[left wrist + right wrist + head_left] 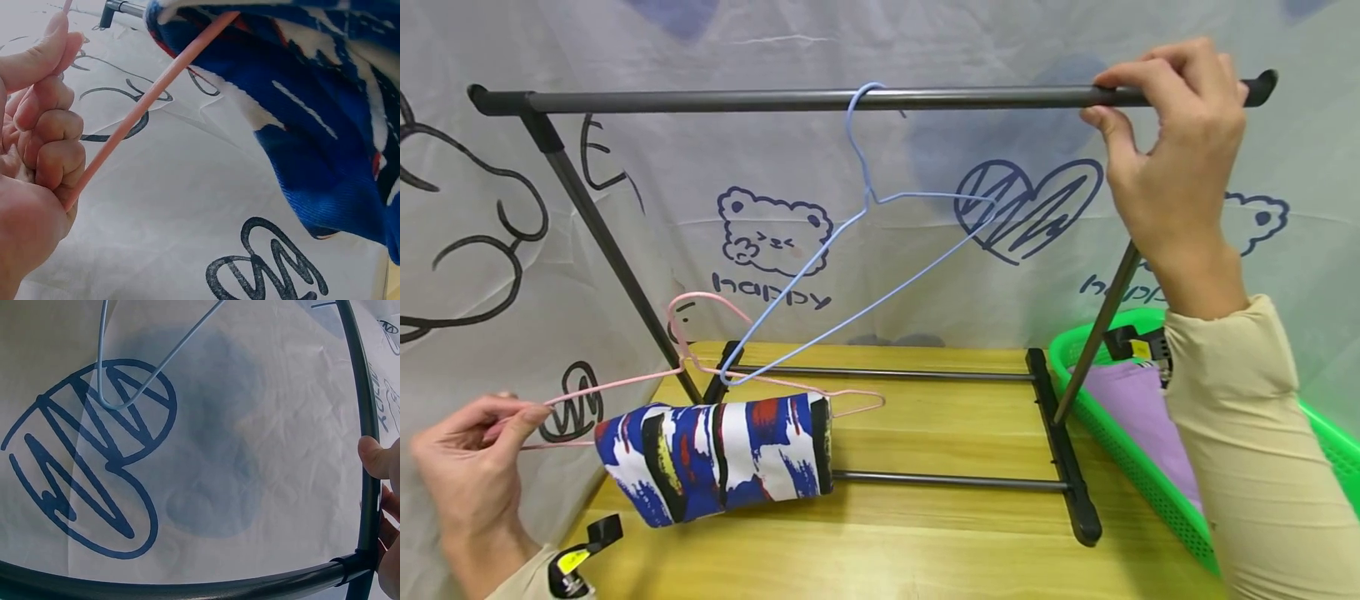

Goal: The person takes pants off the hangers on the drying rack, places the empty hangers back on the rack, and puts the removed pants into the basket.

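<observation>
My left hand (475,467) grips one end of a pink hanger (625,383), its fingers curled round the thin wire in the left wrist view. Draped over that hanger's lower bar is a cloth (722,458) patterned in blue, white, red, black and yellow. The pink hook points up, free of the rack. With thumb and fingers my right hand (1187,142) holds the top bar (985,97) of a dark clothes rack near its right end. A bare light-blue hanger (865,158) hangs from the middle of this bar, its lower left corner overlapping the pink hanger in the head view.
The rack's base (1060,450) stands on a wooden table (925,542). At the right, a green plastic basket (1157,517) holds a lilac cloth (1138,417), partly hidden by my right sleeve. Behind hangs a pale curtain (910,292) with dark drawings.
</observation>
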`<state>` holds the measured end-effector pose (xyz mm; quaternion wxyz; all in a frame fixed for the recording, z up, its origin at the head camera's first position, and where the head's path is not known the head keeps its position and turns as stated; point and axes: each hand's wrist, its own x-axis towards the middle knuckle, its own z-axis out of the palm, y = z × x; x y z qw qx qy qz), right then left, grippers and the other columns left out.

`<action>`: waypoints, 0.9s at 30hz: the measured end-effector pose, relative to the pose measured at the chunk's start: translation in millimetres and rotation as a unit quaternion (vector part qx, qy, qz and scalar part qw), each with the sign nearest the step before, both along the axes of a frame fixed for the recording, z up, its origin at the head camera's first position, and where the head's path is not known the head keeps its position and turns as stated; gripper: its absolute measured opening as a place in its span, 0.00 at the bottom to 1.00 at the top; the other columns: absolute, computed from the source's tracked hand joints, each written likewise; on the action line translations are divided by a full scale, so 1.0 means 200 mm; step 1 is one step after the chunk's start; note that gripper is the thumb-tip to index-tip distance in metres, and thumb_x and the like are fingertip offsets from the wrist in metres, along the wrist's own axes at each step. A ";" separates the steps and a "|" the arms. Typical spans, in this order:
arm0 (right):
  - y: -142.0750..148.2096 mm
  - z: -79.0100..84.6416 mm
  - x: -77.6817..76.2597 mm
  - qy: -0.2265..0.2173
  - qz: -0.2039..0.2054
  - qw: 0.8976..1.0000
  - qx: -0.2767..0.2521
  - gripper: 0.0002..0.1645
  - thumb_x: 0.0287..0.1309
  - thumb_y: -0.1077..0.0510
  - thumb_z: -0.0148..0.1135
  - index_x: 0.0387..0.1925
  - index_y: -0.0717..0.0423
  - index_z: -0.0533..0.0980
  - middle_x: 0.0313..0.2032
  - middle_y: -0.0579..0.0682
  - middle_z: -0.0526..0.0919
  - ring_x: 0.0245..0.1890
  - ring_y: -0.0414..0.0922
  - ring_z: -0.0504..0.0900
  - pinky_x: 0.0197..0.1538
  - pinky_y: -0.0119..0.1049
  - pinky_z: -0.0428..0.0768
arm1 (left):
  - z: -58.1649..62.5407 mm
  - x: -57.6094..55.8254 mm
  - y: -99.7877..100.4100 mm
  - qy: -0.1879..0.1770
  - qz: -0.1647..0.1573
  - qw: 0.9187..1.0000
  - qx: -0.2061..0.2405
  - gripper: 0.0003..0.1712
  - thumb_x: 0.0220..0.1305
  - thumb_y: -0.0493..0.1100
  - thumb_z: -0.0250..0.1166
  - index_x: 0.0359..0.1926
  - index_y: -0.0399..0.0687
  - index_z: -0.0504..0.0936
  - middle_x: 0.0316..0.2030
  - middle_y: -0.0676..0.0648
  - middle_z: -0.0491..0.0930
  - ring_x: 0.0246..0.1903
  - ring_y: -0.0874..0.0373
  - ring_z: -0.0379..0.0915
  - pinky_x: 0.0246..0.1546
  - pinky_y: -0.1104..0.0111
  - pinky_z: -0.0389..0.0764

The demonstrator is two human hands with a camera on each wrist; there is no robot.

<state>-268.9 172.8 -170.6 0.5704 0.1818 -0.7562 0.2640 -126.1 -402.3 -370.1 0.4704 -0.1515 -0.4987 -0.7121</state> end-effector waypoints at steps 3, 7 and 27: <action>0.01 0.00 0.00 0.000 0.000 1.000 0.002 0.21 0.68 0.46 0.66 0.48 0.60 0.87 0.44 0.39 0.76 0.49 0.55 0.72 0.61 0.37 0.58 | 0.00 0.00 -0.01 -0.002 -0.006 1.000 -0.010 0.07 0.43 0.04 0.58 0.21 0.08 0.75 0.16 0.42 0.75 0.17 0.60 0.55 0.19 0.77 0.57; 0.01 -0.01 0.01 -0.001 0.002 1.000 0.010 0.22 0.70 0.46 0.64 0.49 0.60 0.86 0.43 0.46 0.79 0.50 0.56 0.72 0.60 0.37 0.58 | 0.00 0.00 -0.01 0.001 -0.024 1.000 -0.018 0.07 0.43 0.04 0.58 0.21 0.09 0.75 0.16 0.42 0.75 0.18 0.60 0.55 0.19 0.77 0.57; 0.00 -0.01 0.02 0.001 0.014 1.000 0.017 0.20 0.73 0.50 0.62 0.51 0.62 0.86 0.46 0.63 0.81 0.51 0.58 0.73 0.60 0.37 0.60 | 0.00 0.04 -0.02 -0.012 -0.076 0.995 -0.070 0.10 0.43 0.03 0.53 0.23 0.09 0.76 0.15 0.44 0.73 0.18 0.60 0.56 0.27 0.76 0.70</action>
